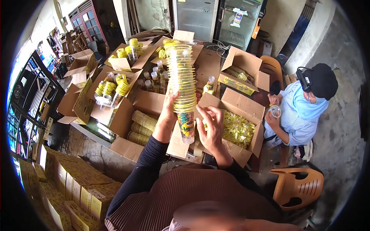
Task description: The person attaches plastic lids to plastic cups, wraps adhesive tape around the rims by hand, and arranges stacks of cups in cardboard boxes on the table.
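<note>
Brown pleated cloth covers the wearer's torso, nearest the camera; dark sleeves run forward to both hands. Left hand (168, 111): grasping the side of a tall stack of yellow-rimmed clear plastic cups (183, 77), which is held up, slightly tilted, above the worktop (101, 129). Its lowest cup shows a printed label. Right hand (210, 129): released, fingers loosely spread just beside the stack's lower end; contact cannot be told.

Lower left: yellow printed cartons (79, 181) piled together. Lower right: orange plastic chair (302, 188) on bare grey concrete floor (339, 127).

Worktop surface: mostly covered by open cardboard boxes; an exposed strip at the left edge is dark and reflects glare. Left of the stack, one box holds nested cup rows (139, 129) lying on their sides; to the right, another holds small yellow packets (239, 130). Beyond, clear-topped containers (155, 79) stand upright, close together, near a box of yellow-rimmed cup bundles (110, 90).

Right side: a co-worker (304, 107) in a black cap and striped shirt holds a clear cup (275, 112).

Far end: two glass-fronted coolers (236, 29), a stained plaster wall (148, 15), and a red-framed door (88, 22) at left.
</note>
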Demonstrator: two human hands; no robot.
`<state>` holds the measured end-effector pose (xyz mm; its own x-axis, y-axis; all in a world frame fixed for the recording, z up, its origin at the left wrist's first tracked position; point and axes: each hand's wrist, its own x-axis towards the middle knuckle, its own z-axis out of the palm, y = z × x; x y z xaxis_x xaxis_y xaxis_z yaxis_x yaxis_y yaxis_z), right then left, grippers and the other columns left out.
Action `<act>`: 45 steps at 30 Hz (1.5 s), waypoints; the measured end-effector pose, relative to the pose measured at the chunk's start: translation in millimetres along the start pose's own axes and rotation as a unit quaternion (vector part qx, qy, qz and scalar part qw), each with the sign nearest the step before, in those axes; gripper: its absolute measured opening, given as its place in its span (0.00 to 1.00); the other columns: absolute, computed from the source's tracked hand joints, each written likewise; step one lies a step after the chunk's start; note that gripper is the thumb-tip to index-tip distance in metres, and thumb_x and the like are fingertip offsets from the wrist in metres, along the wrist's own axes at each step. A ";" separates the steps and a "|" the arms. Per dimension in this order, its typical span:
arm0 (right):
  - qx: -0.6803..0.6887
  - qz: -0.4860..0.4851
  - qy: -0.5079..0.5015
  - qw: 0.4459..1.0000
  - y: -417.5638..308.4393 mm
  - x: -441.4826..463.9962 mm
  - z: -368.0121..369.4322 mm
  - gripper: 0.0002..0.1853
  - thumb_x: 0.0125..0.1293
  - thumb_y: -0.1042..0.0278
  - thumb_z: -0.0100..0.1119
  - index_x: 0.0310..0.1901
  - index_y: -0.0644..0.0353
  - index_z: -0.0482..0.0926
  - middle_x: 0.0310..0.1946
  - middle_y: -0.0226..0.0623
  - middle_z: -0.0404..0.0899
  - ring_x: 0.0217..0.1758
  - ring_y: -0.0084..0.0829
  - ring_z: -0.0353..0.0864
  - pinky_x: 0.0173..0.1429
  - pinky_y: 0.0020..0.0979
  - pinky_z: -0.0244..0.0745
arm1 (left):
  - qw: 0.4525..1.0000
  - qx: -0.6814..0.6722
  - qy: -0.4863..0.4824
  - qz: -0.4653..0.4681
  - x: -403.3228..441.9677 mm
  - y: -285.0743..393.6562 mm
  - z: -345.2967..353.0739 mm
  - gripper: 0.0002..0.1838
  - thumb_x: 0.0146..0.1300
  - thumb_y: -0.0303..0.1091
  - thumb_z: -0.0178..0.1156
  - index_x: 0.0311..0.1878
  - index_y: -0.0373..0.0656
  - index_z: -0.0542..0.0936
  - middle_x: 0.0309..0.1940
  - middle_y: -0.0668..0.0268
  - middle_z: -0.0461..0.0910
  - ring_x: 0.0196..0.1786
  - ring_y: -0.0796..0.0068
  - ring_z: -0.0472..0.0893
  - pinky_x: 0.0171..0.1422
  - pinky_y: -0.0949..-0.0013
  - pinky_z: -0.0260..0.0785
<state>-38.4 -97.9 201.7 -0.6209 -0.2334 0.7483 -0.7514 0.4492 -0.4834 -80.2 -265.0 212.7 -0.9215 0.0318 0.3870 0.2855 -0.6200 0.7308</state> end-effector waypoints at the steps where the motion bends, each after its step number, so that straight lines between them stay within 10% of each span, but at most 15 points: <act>1: -0.008 -0.007 0.000 1.000 -1.7 -1.7 -7.9 0.25 0.60 0.74 0.60 0.61 0.51 0.76 0.47 0.41 0.68 0.50 0.39 0.71 0.55 0.40 0.69 | 1.000 -0.011 -0.007 -0.009 0.6 -1.1 7.6 0.43 0.60 0.55 0.58 0.67 0.29 0.61 0.62 0.45 0.70 0.49 0.55 0.82 0.53 0.54 0.79; 4: -0.037 -0.024 0.003 0.999 2.2 -8.5 -26.1 0.24 0.61 0.72 0.60 0.61 0.49 0.76 0.48 0.40 0.69 0.50 0.39 0.71 0.55 0.41 0.67 | 0.998 -0.062 -0.018 -0.003 1.7 -9.6 29.6 0.37 0.61 0.49 0.58 0.64 0.30 0.63 0.48 0.43 0.78 0.50 0.51 0.82 0.55 0.53 0.77; 8: -0.065 -0.035 0.019 0.997 4.3 -13.1 -53.5 0.24 0.60 0.71 0.61 0.60 0.49 0.77 0.48 0.40 0.69 0.51 0.39 0.71 0.56 0.41 0.66 | 1.000 -0.014 -0.014 -0.018 0.1 -23.4 50.8 0.40 0.61 0.54 0.57 0.67 0.30 0.62 0.61 0.46 0.71 0.49 0.56 0.82 0.53 0.54 0.79; 20: -0.136 -0.113 0.012 0.984 24.7 -24.4 -112.6 0.21 0.55 0.74 0.63 0.53 0.57 0.79 0.58 0.29 0.77 0.60 0.38 0.71 0.65 0.42 0.62 | 0.999 0.020 0.005 -0.029 -5.7 -61.5 100.5 0.37 0.60 0.54 0.56 0.62 0.31 0.67 0.43 0.46 0.80 0.44 0.55 0.84 0.49 0.58 0.80; 30: -0.102 -0.077 0.005 0.992 35.3 -24.9 -140.7 0.25 0.55 0.75 0.61 0.58 0.54 0.77 0.44 0.31 0.78 0.50 0.37 0.74 0.59 0.41 0.63 | 0.998 0.018 0.054 -0.003 -15.6 -92.9 120.2 0.37 0.60 0.48 0.59 0.67 0.37 0.59 0.51 0.47 0.76 0.45 0.55 0.83 0.50 0.57 0.79; 32: -0.108 -0.091 -0.003 0.990 39.7 -26.4 -145.3 0.28 0.54 0.74 0.62 0.60 0.53 0.77 0.42 0.31 0.77 0.49 0.37 0.73 0.59 0.41 0.63 | 0.996 -0.072 0.027 -0.043 -18.2 -100.6 111.2 0.39 0.61 0.34 0.62 0.72 0.43 0.55 0.56 0.55 0.75 0.55 0.65 0.79 0.59 0.62 0.74; 45: -0.118 -0.105 -0.049 0.986 43.2 -30.9 -161.9 0.26 0.55 0.74 0.62 0.58 0.54 0.77 0.61 0.29 0.74 0.64 0.40 0.67 0.67 0.43 0.58 | 0.994 0.010 0.110 0.007 -33.2 -99.4 139.6 0.40 0.61 0.37 0.62 0.73 0.43 0.55 0.60 0.57 0.71 0.60 0.67 0.74 0.63 0.64 0.69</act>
<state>-15.4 68.3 231.3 -0.4851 -0.4189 0.7676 -0.7993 0.5684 -0.1950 -41.3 -94.9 205.6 -0.9521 -0.1507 0.2659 0.3017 -0.6033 0.7382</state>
